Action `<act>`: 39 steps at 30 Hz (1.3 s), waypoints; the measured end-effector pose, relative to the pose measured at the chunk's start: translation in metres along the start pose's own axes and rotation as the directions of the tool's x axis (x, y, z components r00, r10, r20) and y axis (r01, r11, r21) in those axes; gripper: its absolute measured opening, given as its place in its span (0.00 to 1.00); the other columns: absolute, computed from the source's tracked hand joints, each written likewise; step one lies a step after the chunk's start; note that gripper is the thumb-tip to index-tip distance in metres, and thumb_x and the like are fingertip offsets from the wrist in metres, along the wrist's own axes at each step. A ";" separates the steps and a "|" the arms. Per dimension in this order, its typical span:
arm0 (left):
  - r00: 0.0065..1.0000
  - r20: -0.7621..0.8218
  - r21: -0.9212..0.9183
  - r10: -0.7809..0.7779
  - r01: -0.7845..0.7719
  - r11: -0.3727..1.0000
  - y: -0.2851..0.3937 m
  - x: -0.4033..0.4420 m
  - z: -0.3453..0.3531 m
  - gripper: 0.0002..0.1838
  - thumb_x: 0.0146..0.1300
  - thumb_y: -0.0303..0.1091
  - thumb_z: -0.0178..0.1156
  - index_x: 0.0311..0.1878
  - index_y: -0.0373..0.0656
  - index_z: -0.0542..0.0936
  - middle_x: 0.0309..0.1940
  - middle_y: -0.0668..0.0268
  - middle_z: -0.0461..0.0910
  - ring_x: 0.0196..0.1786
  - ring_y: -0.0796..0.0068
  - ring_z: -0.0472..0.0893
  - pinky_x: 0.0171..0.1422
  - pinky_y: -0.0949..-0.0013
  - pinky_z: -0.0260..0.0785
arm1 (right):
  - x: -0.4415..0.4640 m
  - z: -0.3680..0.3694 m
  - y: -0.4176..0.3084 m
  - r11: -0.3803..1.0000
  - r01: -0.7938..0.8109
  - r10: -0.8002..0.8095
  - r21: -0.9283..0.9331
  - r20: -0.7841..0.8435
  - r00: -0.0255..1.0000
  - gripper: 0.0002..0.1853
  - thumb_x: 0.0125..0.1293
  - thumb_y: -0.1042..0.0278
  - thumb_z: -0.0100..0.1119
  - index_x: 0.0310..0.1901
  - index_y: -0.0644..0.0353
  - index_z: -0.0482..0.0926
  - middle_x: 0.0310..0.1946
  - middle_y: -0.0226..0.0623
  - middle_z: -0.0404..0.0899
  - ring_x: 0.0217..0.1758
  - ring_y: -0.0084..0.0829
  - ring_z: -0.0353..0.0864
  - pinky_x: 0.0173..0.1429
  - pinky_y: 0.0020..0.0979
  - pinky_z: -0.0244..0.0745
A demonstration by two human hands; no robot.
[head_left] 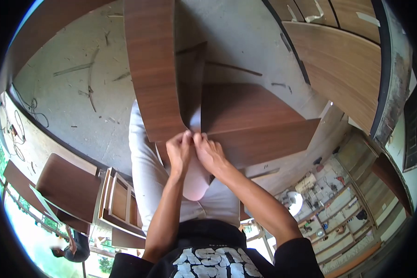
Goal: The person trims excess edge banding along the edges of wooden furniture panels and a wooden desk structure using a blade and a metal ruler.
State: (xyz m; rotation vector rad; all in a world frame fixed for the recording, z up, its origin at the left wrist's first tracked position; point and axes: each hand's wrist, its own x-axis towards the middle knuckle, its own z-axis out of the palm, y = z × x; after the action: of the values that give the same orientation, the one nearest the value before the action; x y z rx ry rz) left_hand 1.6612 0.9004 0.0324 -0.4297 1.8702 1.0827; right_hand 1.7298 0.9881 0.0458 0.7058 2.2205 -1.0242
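Note:
My left hand [178,152] is closed in a pinch at the lower corner of a long upright wood-grain panel [150,60]. Right beside it, my right hand [210,153] has its fingers curled together at the end of a second brown panel [264,141]. Both sets of fingertips nearly touch where the panels come close; what they pinch is too small to make out. Below the hands, between my forearms, hangs a pale pink rounded piece [197,183] whose kind I cannot tell. Another brown board face [245,106] stretches behind the right panel.
Wood-grain boards [343,65] lie at the upper right. Thin scraps [90,88] litter the concrete floor [111,55]. Brown panels [69,185] and frames [120,199] stand at the lower left, near another person [76,248]. Shelves with small items [333,227] are at the lower right.

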 end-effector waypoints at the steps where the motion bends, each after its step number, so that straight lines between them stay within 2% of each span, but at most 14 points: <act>1: 0.999 -0.011 -0.012 -0.032 0.032 0.999 0.007 -0.009 0.004 0.15 0.62 0.35 0.57 0.32 0.29 0.80 0.22 0.64 0.79 0.28 0.82 0.72 0.35 0.71 0.68 | -0.007 -0.002 0.000 0.998 -0.050 0.052 -0.045 0.050 0.997 0.05 0.61 0.74 0.40 0.39 0.63 0.60 0.33 0.55 0.73 0.31 0.54 0.78 0.32 0.51 0.73; 5: 0.994 -0.041 -0.094 -0.102 0.097 0.991 -0.002 -0.016 0.011 0.15 0.62 0.35 0.56 0.34 0.28 0.80 0.23 0.64 0.80 0.29 0.83 0.72 0.36 0.72 0.68 | -0.011 -0.002 0.003 0.995 -0.032 0.042 -0.092 0.115 0.992 0.05 0.61 0.73 0.41 0.37 0.64 0.61 0.30 0.56 0.73 0.28 0.53 0.79 0.29 0.48 0.75; 8: 0.996 -0.057 -0.069 -0.067 0.063 0.996 -0.010 -0.016 0.011 0.15 0.63 0.35 0.55 0.35 0.29 0.80 0.22 0.66 0.78 0.28 0.84 0.71 0.35 0.73 0.67 | -0.010 -0.001 0.003 0.993 -0.003 0.018 -0.120 0.120 0.993 0.05 0.62 0.72 0.40 0.37 0.64 0.61 0.30 0.56 0.72 0.27 0.53 0.79 0.29 0.48 0.75; 16: 0.991 -0.053 -0.121 -0.121 0.114 0.986 0.002 -0.003 0.010 0.15 0.64 0.37 0.54 0.36 0.31 0.80 0.20 0.69 0.76 0.27 0.85 0.68 0.32 0.73 0.66 | 0.008 -0.001 -0.003 0.993 -0.005 0.008 -0.117 0.025 1.000 0.06 0.63 0.72 0.40 0.38 0.65 0.63 0.31 0.57 0.74 0.27 0.51 0.79 0.27 0.47 0.75; 20: 0.997 0.033 -0.064 -0.073 0.075 0.995 -0.006 -0.009 0.004 0.18 0.65 0.39 0.54 0.36 0.29 0.81 0.22 0.67 0.78 0.28 0.84 0.72 0.33 0.75 0.68 | -0.009 -0.019 -0.013 0.986 -0.166 0.169 -0.027 0.125 0.978 0.06 0.61 0.73 0.41 0.39 0.64 0.63 0.36 0.55 0.75 0.42 0.53 0.77 0.43 0.52 0.70; 21: 0.988 0.057 -0.275 -0.147 0.157 0.949 -0.005 -0.014 0.005 0.19 0.66 0.40 0.53 0.35 0.29 0.80 0.24 0.63 0.79 0.29 0.82 0.76 0.35 0.74 0.72 | -0.015 -0.019 -0.013 0.986 -0.163 0.166 -0.031 0.128 0.978 0.06 0.61 0.73 0.41 0.39 0.64 0.63 0.36 0.55 0.75 0.42 0.53 0.77 0.43 0.52 0.70; 22: 0.986 0.055 -0.278 -0.154 0.164 0.947 -0.007 -0.014 0.003 0.19 0.66 0.40 0.53 0.35 0.29 0.80 0.24 0.63 0.79 0.29 0.82 0.76 0.35 0.74 0.72 | -0.021 -0.019 -0.013 0.989 -0.140 0.143 -0.043 0.089 0.986 0.06 0.61 0.73 0.41 0.39 0.64 0.63 0.37 0.54 0.74 0.42 0.53 0.76 0.43 0.51 0.71; 24: 0.975 0.114 -0.268 -0.189 0.214 0.939 -0.011 -0.014 -0.003 0.19 0.66 0.39 0.52 0.35 0.29 0.80 0.25 0.62 0.79 0.30 0.80 0.77 0.36 0.74 0.74 | -0.031 -0.019 -0.013 0.990 -0.094 0.101 -0.103 0.056 0.993 0.10 0.61 0.73 0.41 0.42 0.66 0.64 0.38 0.53 0.74 0.42 0.51 0.75 0.41 0.48 0.74; 29: 0.965 0.151 -0.041 -0.213 0.221 0.974 -0.010 -0.008 -0.003 0.16 0.68 0.35 0.50 0.37 0.28 0.79 0.27 0.62 0.80 0.30 0.78 0.79 0.36 0.74 0.75 | -0.033 -0.012 -0.012 0.986 -0.072 0.080 -0.149 0.051 0.995 0.15 0.59 0.76 0.42 0.49 0.68 0.64 0.36 0.54 0.75 0.40 0.51 0.77 0.39 0.47 0.75; 32: 0.963 0.188 -0.420 -0.191 0.255 0.871 -0.012 -0.008 0.000 0.16 0.68 0.36 0.49 0.41 0.30 0.77 0.29 0.62 0.79 0.31 0.77 0.79 0.37 0.73 0.75 | -0.028 -0.012 -0.017 0.982 -0.060 0.064 -0.180 0.017 0.998 0.15 0.60 0.74 0.42 0.49 0.68 0.64 0.35 0.52 0.75 0.39 0.48 0.78 0.37 0.44 0.76; 35: 0.963 0.216 -0.495 -0.163 0.252 0.832 0.003 -0.009 0.003 0.16 0.67 0.38 0.52 0.42 0.32 0.77 0.30 0.62 0.79 0.32 0.78 0.78 0.39 0.74 0.74 | -0.023 -0.010 -0.013 0.969 -0.138 0.141 -0.207 0.002 0.990 0.14 0.60 0.74 0.43 0.48 0.68 0.65 0.35 0.52 0.76 0.39 0.47 0.78 0.36 0.43 0.77; 36: 0.962 0.217 -0.494 -0.164 0.253 0.832 0.001 -0.008 0.003 0.16 0.67 0.38 0.52 0.42 0.32 0.77 0.30 0.62 0.79 0.32 0.78 0.78 0.39 0.74 0.74 | -0.024 -0.010 -0.012 0.968 -0.140 0.143 -0.207 0.003 0.990 0.14 0.60 0.74 0.43 0.48 0.68 0.65 0.35 0.52 0.76 0.39 0.47 0.78 0.36 0.43 0.77; 38: 0.965 0.213 -0.259 -0.154 0.208 0.943 -0.006 -0.006 0.002 0.16 0.66 0.38 0.54 0.42 0.31 0.77 0.29 0.64 0.78 0.32 0.79 0.77 0.39 0.75 0.73 | -0.024 -0.009 -0.007 0.976 -0.052 0.046 -0.213 -0.034 0.998 0.14 0.60 0.74 0.43 0.47 0.68 0.65 0.33 0.51 0.76 0.36 0.47 0.79 0.35 0.43 0.77; 39: 0.964 0.215 -0.259 -0.156 0.210 0.943 -0.004 -0.006 0.001 0.16 0.66 0.38 0.54 0.42 0.31 0.77 0.29 0.64 0.78 0.32 0.79 0.77 0.39 0.75 0.73 | -0.024 -0.008 -0.004 0.975 -0.055 0.049 -0.214 -0.033 0.998 0.14 0.60 0.74 0.43 0.47 0.68 0.65 0.33 0.51 0.76 0.36 0.47 0.79 0.35 0.43 0.77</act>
State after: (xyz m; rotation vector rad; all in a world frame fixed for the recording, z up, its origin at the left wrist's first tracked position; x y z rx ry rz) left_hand 1.6679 0.8984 0.0353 -0.6272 1.4806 1.2196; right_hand 1.7412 0.9868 0.0685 0.6805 2.2810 -0.7379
